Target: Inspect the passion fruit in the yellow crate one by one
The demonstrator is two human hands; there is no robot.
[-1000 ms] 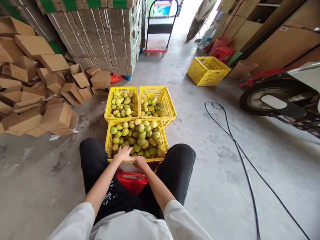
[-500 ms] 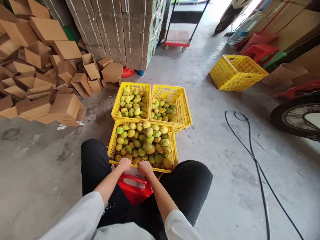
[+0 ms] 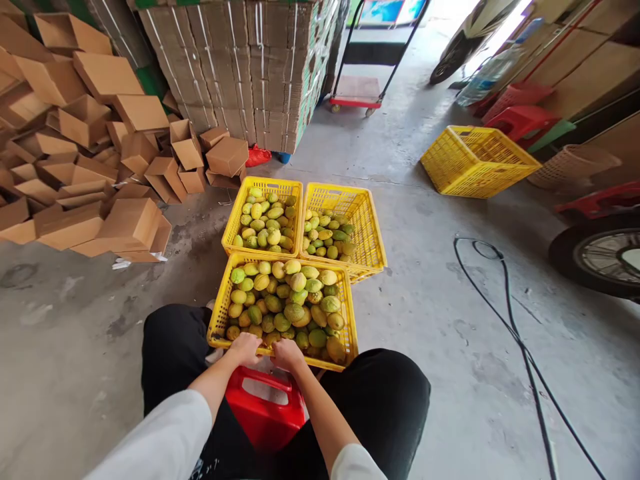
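Observation:
Both hands are at the near rim of a yellow plastic crate (image 3: 351,313) filled with oval yellow-green fruits (image 3: 294,312). My left hand (image 3: 246,349) is closed over that rim, left of its middle. Close beside it, my right hand (image 3: 289,355) is wrapped round the same rim; the fingertips of both are hidden. Two more yellow crates, a left one (image 3: 227,233) and a right one (image 3: 373,233), stand against the far side, both holding similar fruits. Below my hands, between my knees, is a red plastic object (image 3: 265,413) with a long slot.
Open cardboard boxes (image 3: 133,223) lie heaped at the left, near a strapped stack of flattened cartons (image 3: 225,73). Farther back stands a platform trolley (image 3: 357,90). A tilted yellow crate (image 3: 475,163), a black hose (image 3: 515,327) and a wheel (image 3: 605,253) are at the right.
The scene sits lower in view as the camera tips up slightly. The near crate has come a little closer to me, apart from the two behind, with both hands still on its rim.

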